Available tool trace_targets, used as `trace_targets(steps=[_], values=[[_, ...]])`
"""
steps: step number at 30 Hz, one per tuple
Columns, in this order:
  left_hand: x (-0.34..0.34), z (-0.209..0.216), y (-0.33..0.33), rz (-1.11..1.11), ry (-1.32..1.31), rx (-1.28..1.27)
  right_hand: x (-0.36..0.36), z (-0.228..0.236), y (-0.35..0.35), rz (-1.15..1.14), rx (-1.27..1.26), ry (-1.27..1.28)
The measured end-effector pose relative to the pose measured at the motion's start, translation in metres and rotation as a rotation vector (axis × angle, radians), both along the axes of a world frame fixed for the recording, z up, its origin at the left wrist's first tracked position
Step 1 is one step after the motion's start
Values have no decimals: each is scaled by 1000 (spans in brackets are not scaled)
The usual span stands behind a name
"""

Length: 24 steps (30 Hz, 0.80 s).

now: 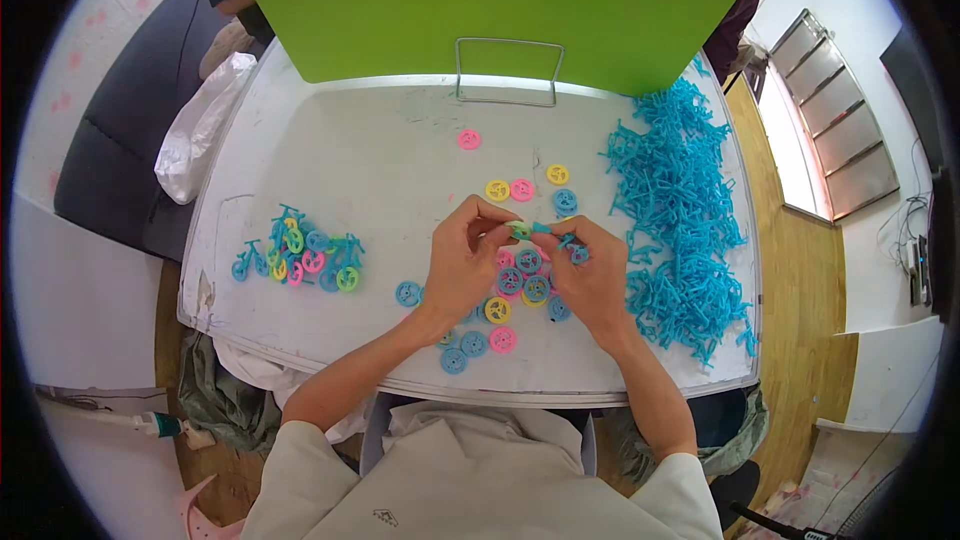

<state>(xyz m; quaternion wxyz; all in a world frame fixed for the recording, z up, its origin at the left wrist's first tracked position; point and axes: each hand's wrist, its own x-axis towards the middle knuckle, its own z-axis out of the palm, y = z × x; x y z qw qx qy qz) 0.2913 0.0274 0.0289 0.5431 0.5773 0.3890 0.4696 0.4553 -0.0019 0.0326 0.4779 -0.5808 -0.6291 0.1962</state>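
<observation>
Over the middle of the table my two hands meet, fingertips almost touching. My left hand [458, 262] pinches a small light-green plastic wheel [518, 230] by its edge. Against it, my right hand [592, 278] holds a small blue plastic stem piece [542, 228] between thumb and finger. More blue bits [577, 254] show by the right fingers; whether they are gripped or lie beneath is unclear. Below and between the hands are loose spoked wheels [509, 282] in blue, pink and yellow, partly hidden by the hands.
A large heap of blue stem pieces [690, 230] covers the table's right side. On the left lies a smaller pile of wheels joined to stems [300, 252]. Beyond my hands sit several scattered wheels [521, 190]. A green panel [500, 10] and a wire stand [510, 100] border the far edge.
</observation>
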Motion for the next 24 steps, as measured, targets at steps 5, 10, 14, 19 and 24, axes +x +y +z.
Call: trace_targets(steps=[5, 10, 14, 19, 24], values=[[4, 15, -5, -18, -58, -57, 5, 20, -1, 48, -132, 59], [-14, 34, 6, 75, 235, 160, 21, 38, 0, 213, -87, 43], [-65, 53, 3, 342, 457, 318, 44, 48, -27, 218, -32, -322], [-138, 39, -21, 663, 662, 396, 48, 21, -57, 359, -70, -554], [-173, 9, -29, 773, 686, 308, 49, -4, -42, 207, 41, -657]])
